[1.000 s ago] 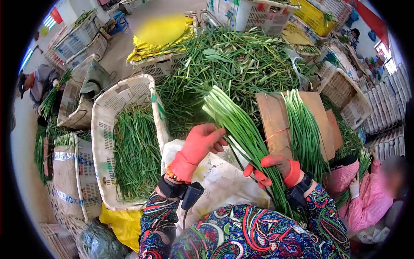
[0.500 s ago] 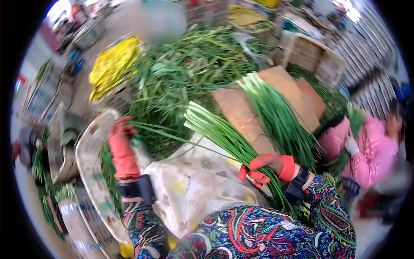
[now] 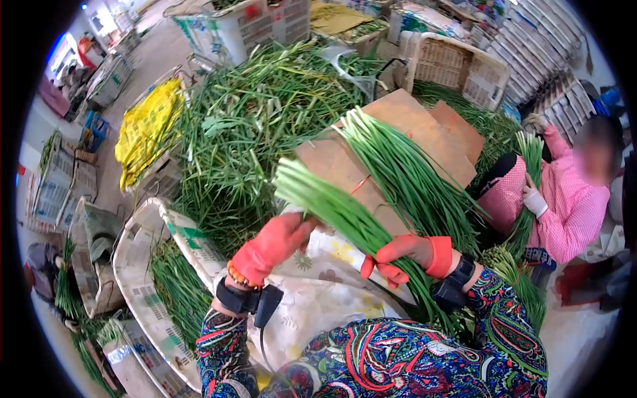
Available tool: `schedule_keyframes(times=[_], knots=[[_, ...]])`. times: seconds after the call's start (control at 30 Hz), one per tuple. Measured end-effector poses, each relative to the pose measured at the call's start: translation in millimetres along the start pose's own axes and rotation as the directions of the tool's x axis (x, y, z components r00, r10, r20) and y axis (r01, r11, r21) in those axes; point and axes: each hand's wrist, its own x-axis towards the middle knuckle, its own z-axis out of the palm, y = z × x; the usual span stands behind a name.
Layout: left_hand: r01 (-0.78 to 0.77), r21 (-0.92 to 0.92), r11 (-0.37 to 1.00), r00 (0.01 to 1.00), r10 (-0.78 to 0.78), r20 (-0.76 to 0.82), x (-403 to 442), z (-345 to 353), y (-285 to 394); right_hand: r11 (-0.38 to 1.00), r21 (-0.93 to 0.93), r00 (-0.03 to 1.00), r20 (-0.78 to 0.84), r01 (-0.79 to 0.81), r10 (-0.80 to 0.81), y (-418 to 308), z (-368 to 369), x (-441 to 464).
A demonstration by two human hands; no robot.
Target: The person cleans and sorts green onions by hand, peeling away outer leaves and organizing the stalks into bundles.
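Observation:
My right hand (image 3: 413, 259), in a red glove, is wrapped round the lower part of a bunch of green stalks (image 3: 345, 215), whose pale ends point up and to the left. Beside those pale ends is my left hand (image 3: 275, 245), also in a red glove, its fingers bent together at the bunch's left edge; whether a stalk is between them is too small to tell. A second bunch of green stalks (image 3: 411, 172) lies on a brown board (image 3: 325, 159) just beyond. Under my hands spreads a pale flowered cloth (image 3: 298, 295).
A white crate (image 3: 136, 265) with green stalks stands at the left. Loose greens (image 3: 252, 119) are heaped ahead. A yellow sack (image 3: 149, 129) lies at the upper left. At the right, a co-worker in pink (image 3: 570, 205) holds another bunch.
My left hand reached out left with a long leaf, then came back beside the bunch. My right hand still holds the bunch. The view has turned to the right.

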Motion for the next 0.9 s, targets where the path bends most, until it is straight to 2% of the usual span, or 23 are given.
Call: schedule_keyframes(times=[0.07,0.1,0.2,0.27,0.3,0.33,0.37,0.4,0.43,0.47,0.5,0.57,0.6,0.67,0.73,0.77,0.87,0.9], knots=[[-0.151,0.118,0.982,0.976,0.167,-0.141,-2.7,3.4,-5.9,1.0,-0.001,0.999,0.035,-0.004,0.004,6.2,-13.3,-0.3],[-0.172,0.19,0.967,0.963,0.205,-0.175,-4.8,-2.7,-12.8,1.0,-0.001,0.998,0.056,-0.007,0.007,9.5,-16.9,-1.2],[-0.193,0.362,0.912,0.941,0.277,-0.196,-8.0,-14.4,-30.4,0.995,-0.076,0.997,-0.057,-0.065,0.061,2.9,-7.4,-9.5],[-0.119,0.329,0.937,0.918,0.23,-0.324,-11.3,-23.9,-37.5,0.982,-0.181,0.995,-0.101,-0.043,0.025,3.6,-12.4,-11.9],[-0.142,0.29,0.947,0.861,0.262,-0.435,-8.6,-33.6,-51.9,0.972,-0.23,0.988,-0.151,-0.053,0.019,1.0,-15.2,-15.0],[0.051,0.175,0.983,0.875,0.041,-0.482,-8.6,-50.2,-66.7,0.958,-0.278,0.98,-0.2,-0.066,0.009,0.0,-18.1,-17.5],[0.084,0.084,0.993,0.859,-0.03,-0.511,-8.0,-66.9,-85.8,0.964,-0.264,0.965,-0.261,-0.046,-0.025,0.7,-22.2,-18.2],[0.116,-0.01,0.993,0.84,-0.104,-0.533,-8.0,-74.3,-93.4,0.91,-0.414,0.912,-0.379,-0.014,-0.158,1.5,-29.4,-19.4],[0.12,0.233,0.965,0.815,0.038,-0.578,-8.6,-73.5,-97.0,0.833,-0.553,0.833,-0.465,-0.01,-0.299,3.0,-38.3,-19.8],[0.136,0.463,0.876,0.789,0.187,-0.585,-9.3,-72.1,-96.1,0.734,-0.678,0.734,-0.514,-0.03,-0.444,4.2,-49.1,-16.8],[0.158,0.664,0.73,0.765,0.335,-0.55,-9.1,-73.4,-92.7,0.599,-0.781,0.584,-0.574,-0.177,-0.574,1.6,-55.2,-6.4],[0.066,0.619,0.783,0.848,0.283,-0.448,10.9,-66.9,-82.6,0.323,-0.787,0.262,-0.511,-0.525,-0.818,-4.9,-68.2,28.4],[0.01,0.583,0.813,0.871,0.28,-0.405,25.3,-54.6,-69.4,0.331,-0.771,0.231,-0.517,-0.543,-0.824,-6.2,-80.1,43.8],[-0.149,0.334,0.931,0.921,0.253,-0.296,62.5,-26.5,-50.3,0.342,-0.744,0.172,-0.518,-0.575,-0.838,-8.1,-106.8,73.9],[-0.26,0.345,0.902,0.927,0.333,-0.17,92.5,5.8,-16.8,0.337,-0.729,0.135,-0.505,-0.595,-0.853,-0.7,-130.0,98.2],[-0.265,0.359,0.895,0.927,0.338,-0.159,107.6,22.8,-5.0,0.335,-0.721,0.119,-0.499,-0.607,-0.858,1.8,-135.6,105.0],[-0.31,0.319,0.896,0.914,0.372,-0.159,152.9,62.9,-12.5,0.408,-0.668,0.235,-0.657,-0.623,-0.716,-3.5,-119.8,103.3],[-0.33,0.29,0.898,0.908,0.386,-0.163,164.8,71.4,-18.7,0.414,-0.626,0.312,-0.731,-0.66,-0.607,-12.0,-104.9,95.2]])
